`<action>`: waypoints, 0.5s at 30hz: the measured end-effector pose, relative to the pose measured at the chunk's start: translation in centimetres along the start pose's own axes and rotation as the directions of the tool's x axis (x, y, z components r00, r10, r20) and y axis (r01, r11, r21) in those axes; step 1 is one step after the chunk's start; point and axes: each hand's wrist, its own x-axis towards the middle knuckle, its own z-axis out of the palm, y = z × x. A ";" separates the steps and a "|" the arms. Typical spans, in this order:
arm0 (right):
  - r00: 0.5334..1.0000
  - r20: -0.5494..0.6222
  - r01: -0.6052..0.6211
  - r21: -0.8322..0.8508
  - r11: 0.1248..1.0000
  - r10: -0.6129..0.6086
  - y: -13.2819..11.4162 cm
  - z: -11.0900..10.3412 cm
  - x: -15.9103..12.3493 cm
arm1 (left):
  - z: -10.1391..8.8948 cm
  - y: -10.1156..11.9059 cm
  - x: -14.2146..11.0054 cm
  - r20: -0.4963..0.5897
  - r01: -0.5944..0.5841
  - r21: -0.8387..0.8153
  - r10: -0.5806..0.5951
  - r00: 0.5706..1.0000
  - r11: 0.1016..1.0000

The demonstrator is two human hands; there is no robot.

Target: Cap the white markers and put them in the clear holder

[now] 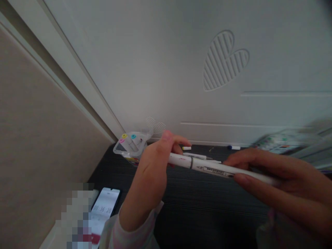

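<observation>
A long white marker pen [212,167] is held level between both hands above a dark ribbed surface [207,207]. My left hand [153,173] is closed round its left end, thumb on top. My right hand [275,180] pinches the right part of the barrel between fingers and thumb. A grey ring on the barrel sits between the two hands. Behind the left hand stands a clear plastic case [131,145] with several markers, their ends yellow, blue and pink.
A phone [105,209] with a lit screen lies at the lower left. A white cap [186,148] and a blue-tipped piece [234,147] lie by the white panel [220,62] with its heart shape. A blurred pack [280,143] sits at right.
</observation>
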 end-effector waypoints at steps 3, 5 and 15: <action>0.999 0.050 -0.002 -0.009 1.000 0.003 -0.2 0.0 0.1 | -0.2 0.1 0.2 -0.045 0.016 -0.146 -0.023 0.999 0.989; 0.990 0.138 0.010 -0.024 1.000 -0.007 -0.5 0.0 0.3 | -0.2 0.3 0.4 -0.077 0.006 -0.243 -0.025 0.997 0.970; 0.974 0.220 0.076 -0.098 0.992 -0.053 -0.9 0.1 0.3 | 1.2 0.3 0.3 0.103 0.101 -0.498 -0.057 0.993 0.861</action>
